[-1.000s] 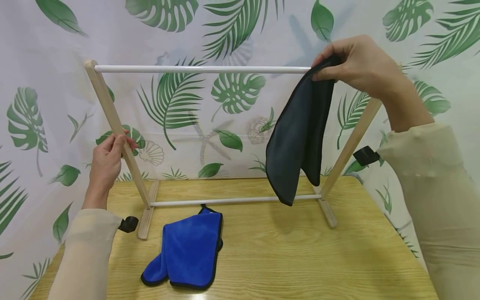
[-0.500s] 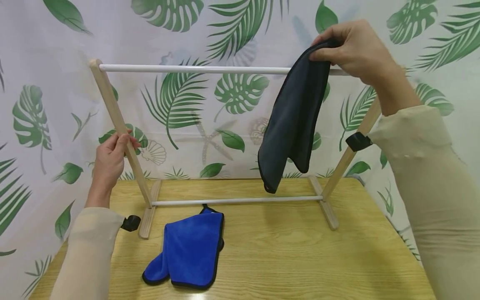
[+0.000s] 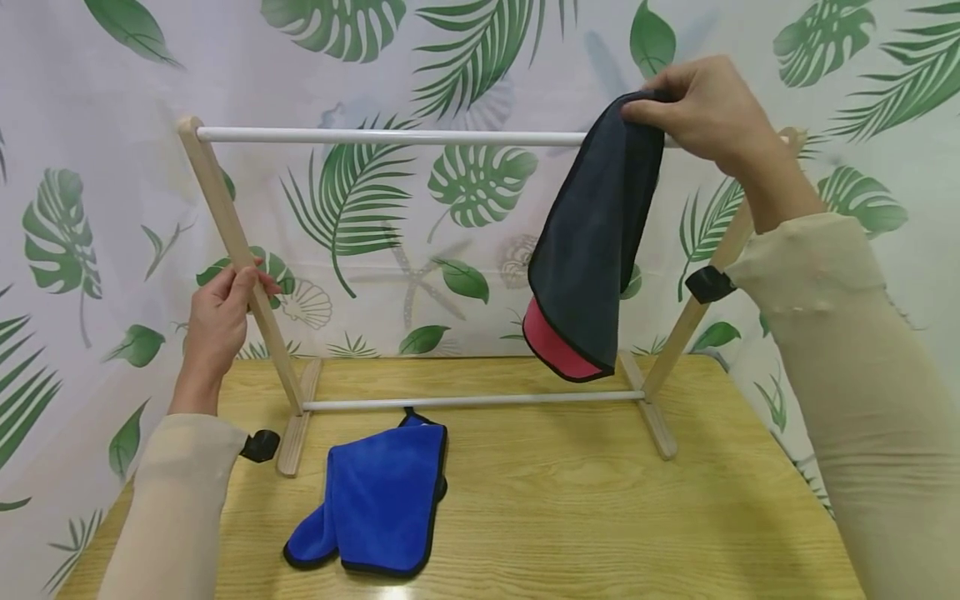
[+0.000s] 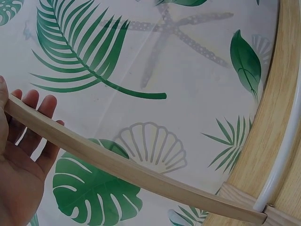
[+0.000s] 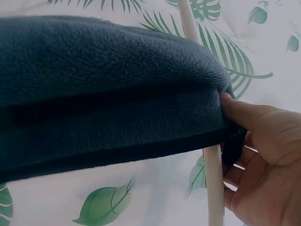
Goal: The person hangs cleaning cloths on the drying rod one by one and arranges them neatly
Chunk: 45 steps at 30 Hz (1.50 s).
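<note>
A dark grey cloth (image 3: 588, 225) with black edging hangs from my right hand (image 3: 708, 112), which pinches its top edge at the height of the upper white rod (image 3: 390, 136). Its lower corner shows a pink-red underside. In the right wrist view the thumb presses on the cloth (image 5: 141, 70), and the rod (image 5: 215, 188) passes behind it. My left hand (image 3: 217, 321) grips the left wooden post (image 3: 236, 242) of the rack partway up. The left wrist view shows thumb and fingers on either side of that post (image 4: 127, 169).
A folded blue cloth (image 3: 386, 500) with black edging and a small loop lies on the wooden table (image 3: 600, 500) at the front left. The rack's lower rod (image 3: 480, 402) runs just above the table. Behind hangs a leaf-patterned curtain (image 3: 465, 308).
My right hand rose with the dark cloth, then came down slightly. The cloth's lower end has swung, and its pink-red side now shows. My left hand stays on the post.
</note>
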Tool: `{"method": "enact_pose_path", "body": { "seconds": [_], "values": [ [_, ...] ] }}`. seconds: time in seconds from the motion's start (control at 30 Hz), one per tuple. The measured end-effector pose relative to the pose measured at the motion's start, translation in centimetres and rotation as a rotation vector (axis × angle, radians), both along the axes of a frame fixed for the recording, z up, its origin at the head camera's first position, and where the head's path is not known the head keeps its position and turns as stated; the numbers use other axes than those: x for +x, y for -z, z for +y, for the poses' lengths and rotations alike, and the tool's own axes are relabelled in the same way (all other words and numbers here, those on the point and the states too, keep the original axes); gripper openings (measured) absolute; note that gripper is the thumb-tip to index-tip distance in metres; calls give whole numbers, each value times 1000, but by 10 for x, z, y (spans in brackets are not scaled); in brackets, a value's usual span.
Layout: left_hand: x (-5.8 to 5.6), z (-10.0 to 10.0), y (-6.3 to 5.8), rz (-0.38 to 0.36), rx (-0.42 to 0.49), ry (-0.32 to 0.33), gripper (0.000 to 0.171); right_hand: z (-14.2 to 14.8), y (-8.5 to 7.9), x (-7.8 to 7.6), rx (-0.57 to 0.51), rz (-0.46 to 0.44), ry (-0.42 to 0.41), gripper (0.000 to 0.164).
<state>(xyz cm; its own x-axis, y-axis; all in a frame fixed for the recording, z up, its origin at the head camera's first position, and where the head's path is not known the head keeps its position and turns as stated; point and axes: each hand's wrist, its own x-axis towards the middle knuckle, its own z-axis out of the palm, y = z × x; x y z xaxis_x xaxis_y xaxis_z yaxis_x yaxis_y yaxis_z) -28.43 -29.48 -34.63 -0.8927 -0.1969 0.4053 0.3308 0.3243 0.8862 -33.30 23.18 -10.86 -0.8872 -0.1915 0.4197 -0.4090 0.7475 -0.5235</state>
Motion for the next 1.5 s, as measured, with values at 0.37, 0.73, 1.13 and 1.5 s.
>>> {"method": "enact_pose_path", "body": {
  "seconds": [0.37,0.73,1.13,1.5],
  "values": [
    [2,2,1,-4,-7,9,40,2,8,-1,81,14,74,46],
    [6,5,-3,-27,-1,-49,48,-3,11,1,64,26,100,45],
    [28,42,-5,172,62,-386,30,-11,11,0,48,35,93,43],
    [51,88,-2,329,40,-392,43,-4,9,4,62,28,107,45]
  ]
}}
